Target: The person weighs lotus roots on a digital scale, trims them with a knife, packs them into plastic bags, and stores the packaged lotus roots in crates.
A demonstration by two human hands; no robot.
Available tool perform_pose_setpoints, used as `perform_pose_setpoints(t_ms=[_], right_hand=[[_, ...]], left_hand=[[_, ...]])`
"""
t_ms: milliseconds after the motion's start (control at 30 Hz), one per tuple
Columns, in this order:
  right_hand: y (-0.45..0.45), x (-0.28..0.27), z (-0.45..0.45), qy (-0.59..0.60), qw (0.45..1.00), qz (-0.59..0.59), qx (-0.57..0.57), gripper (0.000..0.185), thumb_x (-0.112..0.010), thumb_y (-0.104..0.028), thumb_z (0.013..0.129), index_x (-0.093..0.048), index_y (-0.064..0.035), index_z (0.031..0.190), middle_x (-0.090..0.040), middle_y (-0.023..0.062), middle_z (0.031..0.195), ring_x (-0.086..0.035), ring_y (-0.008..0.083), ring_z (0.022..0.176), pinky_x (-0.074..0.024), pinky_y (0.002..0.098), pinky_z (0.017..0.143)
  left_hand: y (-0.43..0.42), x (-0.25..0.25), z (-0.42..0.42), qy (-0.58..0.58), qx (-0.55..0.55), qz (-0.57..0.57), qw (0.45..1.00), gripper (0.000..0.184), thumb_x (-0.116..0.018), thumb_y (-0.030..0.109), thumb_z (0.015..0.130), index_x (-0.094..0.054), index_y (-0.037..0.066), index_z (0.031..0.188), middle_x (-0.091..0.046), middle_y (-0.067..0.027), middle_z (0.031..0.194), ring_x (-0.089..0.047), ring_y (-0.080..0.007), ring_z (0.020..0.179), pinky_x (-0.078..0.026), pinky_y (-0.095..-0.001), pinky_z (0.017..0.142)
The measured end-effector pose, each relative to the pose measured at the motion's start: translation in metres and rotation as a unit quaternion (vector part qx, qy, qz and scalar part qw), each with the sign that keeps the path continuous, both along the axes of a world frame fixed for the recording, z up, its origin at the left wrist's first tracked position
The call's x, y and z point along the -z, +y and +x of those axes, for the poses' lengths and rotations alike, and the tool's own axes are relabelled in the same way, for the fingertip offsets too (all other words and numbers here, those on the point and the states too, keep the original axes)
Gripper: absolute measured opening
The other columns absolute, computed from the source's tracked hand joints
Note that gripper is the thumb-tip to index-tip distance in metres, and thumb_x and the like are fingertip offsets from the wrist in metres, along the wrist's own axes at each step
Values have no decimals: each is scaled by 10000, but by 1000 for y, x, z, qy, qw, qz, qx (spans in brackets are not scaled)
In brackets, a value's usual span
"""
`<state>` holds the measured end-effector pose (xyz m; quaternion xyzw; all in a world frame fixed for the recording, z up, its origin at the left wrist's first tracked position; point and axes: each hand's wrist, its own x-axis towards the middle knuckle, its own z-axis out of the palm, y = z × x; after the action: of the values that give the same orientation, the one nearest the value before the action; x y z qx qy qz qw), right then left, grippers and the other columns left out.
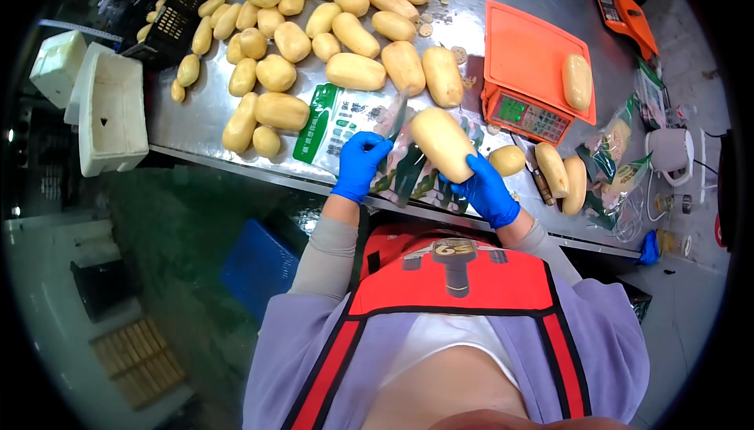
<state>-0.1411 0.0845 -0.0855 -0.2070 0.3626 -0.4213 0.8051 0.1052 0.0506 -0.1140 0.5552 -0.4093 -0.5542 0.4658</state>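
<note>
My left hand [361, 164], in a blue glove, has its fingers closed on the edge of a printed green and clear plastic bag [408, 164]. In my right hand [485, 190], also gloved in blue, is a large peeled yellow root piece [442, 144], held at its lower end over the bag. Another flat bag with a green strip [316, 125] lies just left of my left hand. Right of my right hand sits a small round piece [507, 160].
Several peeled pieces [355, 71] cover the metal table. An orange scale [528, 57] with one piece on it stands at the right. Filled bags [616, 147] lie beyond it. A black crate [188, 2] and a white foam box [114, 116] are at the left.
</note>
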Motion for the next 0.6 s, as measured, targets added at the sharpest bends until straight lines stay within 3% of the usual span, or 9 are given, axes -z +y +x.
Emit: perform_pose_setpoints(t_ms=[100,200,267,333,433,500,533,567,600], right_hand=[[-4,-15,-2,60,998,-32,15,606,-584,-323,827,-337,-72,1320,-511,61,1165,-534,147,1000,-483,257,727],[-6,-13,-1,75,994,-84,10,651,-610,-310,810,-331,-50,1337,-496,82,1196,-509,167,1056,-453,277,815],[-7,-13,5,94,989,-118,7,667,-623,-304,803,-331,-39,1340,-491,92,1207,-502,180,1073,-443,284,846],[-8,-20,13,239,952,-190,-31,682,-646,-277,790,-337,-9,1336,-481,110,1225,-488,201,1106,-417,295,900],[-2,-14,8,409,824,-371,-125,721,-681,-275,760,-337,-9,1335,-525,182,1163,-539,222,1041,-428,316,886],[-3,-16,6,398,841,-329,-158,741,-693,-299,741,-346,-19,1332,-544,200,1122,-555,231,1013,-437,318,871],[-8,-11,4,413,837,-332,-137,713,-680,-293,756,-354,-12,1325,-552,180,1117,-553,221,1010,-439,310,865],[-13,-4,4,426,833,-334,-117,686,-666,-286,772,-361,-4,1318,-560,159,1111,-552,210,1007,-441,302,859],[-18,3,13,307,920,-240,-37,624,-635,-252,807,-369,12,1306,-573,115,1089,-550,188,995,-444,287,849]], left_hand=[[-1,-2,-1,2,11,12,1000,128,-705,98,738,-597,29,739,-583,-19,669,-526,-87,594,-430,-226,540],[0,5,-5,-29,26,4,999,137,-707,109,735,-597,28,746,-585,-20,675,-533,-103,602,-434,-238,549],[0,10,-10,-129,47,-96,986,106,-682,97,742,-605,31,771,-594,-51,766,-557,-143,689,-449,-262,639],[-2,13,-14,-105,1,-126,986,90,-668,90,744,-607,30,774,-588,-67,814,-558,-159,753,-445,-273,693],[-4,9,-13,-48,-49,-100,993,60,-640,75,742,-608,28,761,-588,-107,932,-551,-208,913,-431,-308,809],[2,4,-17,-200,33,-220,954,81,-617,74,753,-622,36,824,-572,-121,1066,-547,-223,959,-430,-325,831],[6,-4,-19,-177,44,-203,962,61,-649,88,727,-617,51,763,-570,-140,1099,-531,-288,1016,-407,-368,879],[10,-8,-22,-176,45,-203,962,61,-649,88,727,-617,51,763,-570,-140,1099,-531,-288,1016,-407,-368,879],[14,-11,-26,-212,66,-251,942,69,-656,97,728,-621,58,773,-564,-134,1113,-510,-298,1050,-390,-379,904]])
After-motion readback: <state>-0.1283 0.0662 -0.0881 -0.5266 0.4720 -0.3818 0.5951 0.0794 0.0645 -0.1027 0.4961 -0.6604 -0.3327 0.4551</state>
